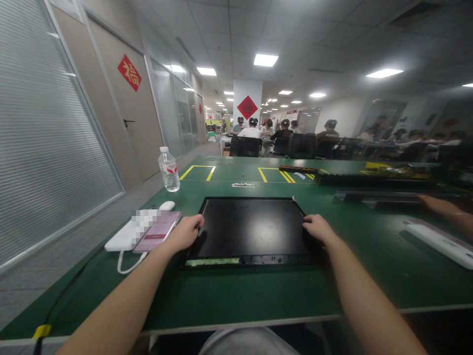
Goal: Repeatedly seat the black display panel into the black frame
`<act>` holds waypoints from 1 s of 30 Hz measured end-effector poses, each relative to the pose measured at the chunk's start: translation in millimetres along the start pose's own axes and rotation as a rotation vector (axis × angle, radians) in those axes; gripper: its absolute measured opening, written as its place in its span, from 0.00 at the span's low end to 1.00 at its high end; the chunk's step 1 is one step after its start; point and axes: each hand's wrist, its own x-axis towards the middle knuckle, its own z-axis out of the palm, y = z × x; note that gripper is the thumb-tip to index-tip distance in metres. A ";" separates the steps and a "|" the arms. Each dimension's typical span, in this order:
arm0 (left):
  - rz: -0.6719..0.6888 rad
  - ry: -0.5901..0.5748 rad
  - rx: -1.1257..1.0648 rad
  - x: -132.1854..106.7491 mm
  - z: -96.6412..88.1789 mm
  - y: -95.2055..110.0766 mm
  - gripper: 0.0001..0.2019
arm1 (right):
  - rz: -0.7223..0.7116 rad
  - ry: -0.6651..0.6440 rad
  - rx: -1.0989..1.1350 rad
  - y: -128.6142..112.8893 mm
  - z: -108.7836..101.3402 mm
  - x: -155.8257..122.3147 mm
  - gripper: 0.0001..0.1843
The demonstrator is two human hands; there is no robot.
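A black flat display panel lies in front of me on the green table, its dark screen facing up. A green circuit strip runs along the left part of its near edge. My left hand grips the panel's left edge, thumb on top and the other fingers mostly hidden. On the opposite side my right hand is closed round the right edge, its thumb near the frame. A small pale tab sticks up at the far right corner.
Left of the panel are a phone, a white power bank with cable, a white mouse and a water bottle. Another person's hand is at the right, near long dark strips and a white bar.
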 end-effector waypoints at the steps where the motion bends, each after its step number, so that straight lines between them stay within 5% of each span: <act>1: -0.005 0.000 -0.007 0.1 0.2 -0.4 0.13 | 0.002 0.000 0.004 0.2 0.1 0.1 0.21; 15: -0.015 0.015 -0.033 0.8 1.2 -1.5 0.12 | 0.003 0.010 0.024 1.3 0.6 1.3 0.20; 25: -0.055 0.102 -0.015 0.1 6.2 -7.5 0.22 | 0.003 -0.004 -0.010 -0.9 -1.3 -0.8 0.20; 30: -0.123 0.025 -0.019 -0.7 1.7 -4.2 0.23 | -0.001 -0.004 -0.019 -1.8 -1.6 -1.2 0.21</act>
